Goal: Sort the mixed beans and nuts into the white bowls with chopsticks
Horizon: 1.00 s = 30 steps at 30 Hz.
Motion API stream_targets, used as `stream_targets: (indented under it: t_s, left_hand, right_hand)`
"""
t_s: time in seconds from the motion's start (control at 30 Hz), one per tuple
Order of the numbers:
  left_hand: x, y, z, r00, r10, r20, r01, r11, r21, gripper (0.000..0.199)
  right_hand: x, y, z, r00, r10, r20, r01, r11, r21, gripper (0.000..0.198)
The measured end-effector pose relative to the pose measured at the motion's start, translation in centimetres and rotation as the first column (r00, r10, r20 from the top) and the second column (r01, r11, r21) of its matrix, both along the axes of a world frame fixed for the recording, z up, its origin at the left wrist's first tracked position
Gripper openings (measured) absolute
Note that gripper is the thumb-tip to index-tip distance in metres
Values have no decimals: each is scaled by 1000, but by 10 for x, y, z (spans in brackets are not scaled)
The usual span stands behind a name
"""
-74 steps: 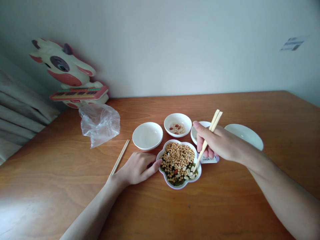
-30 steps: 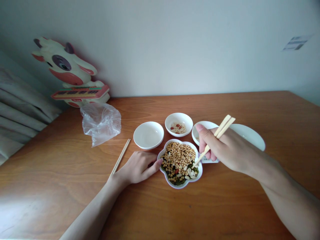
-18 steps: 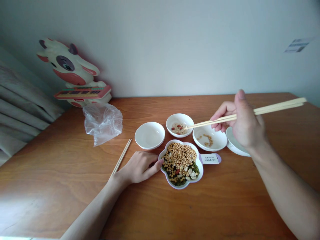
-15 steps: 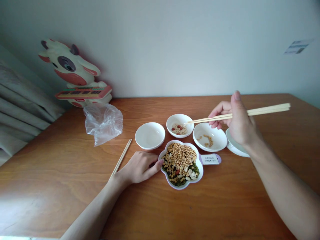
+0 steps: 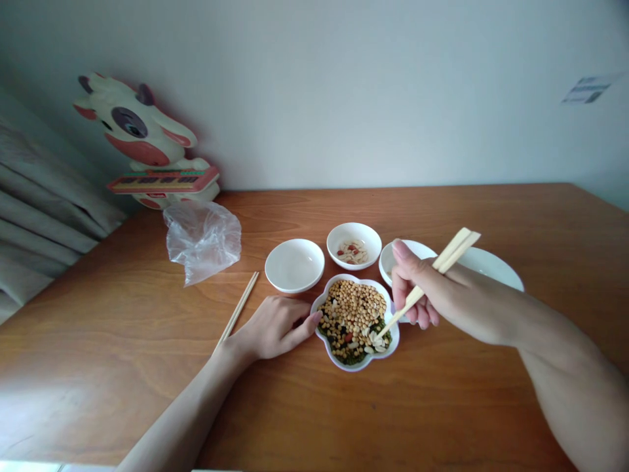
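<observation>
My right hand (image 5: 437,292) is closed around a pair of chopsticks (image 5: 458,249). Their tips reach into the right side of a white, lilac-edged flower-shaped dish (image 5: 354,368), touching pale peanuts (image 5: 377,339). Yellow soybeans (image 5: 351,298), green beans and a red-skinned peanut share the dish. My left hand (image 5: 272,330) rests on the table with its thumb on the dish's left rim, gripping it. Behind the dish, a round bowl (image 5: 354,265) holds peanuts, and a partly covered bowl (image 5: 415,248) sits behind my right hand. The dish's handle is mostly hidden by that hand.
A white bowl (image 5: 295,265) with nothing visible inside stands behind my left hand. Another bowl (image 5: 496,265) is partly behind my right wrist. Spare chopsticks (image 5: 242,305), a clear plastic bag (image 5: 206,242) and a cow-shaped toy keyboard (image 5: 157,147) are on the left.
My right hand has swung down and toward me, carrying the chopstick tips from the peanut bowl to the peanuts in the flower-shaped dish. My left hand has stayed in place.
</observation>
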<state>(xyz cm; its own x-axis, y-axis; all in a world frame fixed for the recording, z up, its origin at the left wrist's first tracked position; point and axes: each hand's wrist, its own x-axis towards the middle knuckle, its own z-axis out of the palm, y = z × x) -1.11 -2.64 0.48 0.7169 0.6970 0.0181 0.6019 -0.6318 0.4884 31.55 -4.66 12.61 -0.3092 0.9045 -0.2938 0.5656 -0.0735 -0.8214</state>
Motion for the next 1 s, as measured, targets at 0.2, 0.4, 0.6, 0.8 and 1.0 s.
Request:
stream_targets:
  t_s: [0.2, 0.4, 0.6, 0.8, 1.0]
  left_hand:
    - [0, 0, 0, 1000, 5, -1, -5, 1000, -16, 51]
    - [-1, 0, 0, 1000, -7, 0, 7, 1000, -1, 52]
    - [-1, 0, 0, 1000, -11, 11, 11, 1000, 8, 51]
    - [-2, -1, -3, 1000, -11, 3, 11, 1000, 0, 50]
    - [-1, 0, -2, 1000, -2, 13, 2, 1000, -5, 50]
  right_hand:
    - [-7, 0, -9, 1000, -21, 10, 21, 999, 41, 81]
    - [-13, 1, -12, 997, -44, 66, 42, 998, 40, 81]
    - [-8, 0, -6, 996, -74, 45, 70, 994, 80, 80]
    - [-4, -2, -2, 996, -61, 63, 50, 985, 168, 80]
    - [-12, 5, -11, 996, -66, 62, 59, 992, 111, 82]
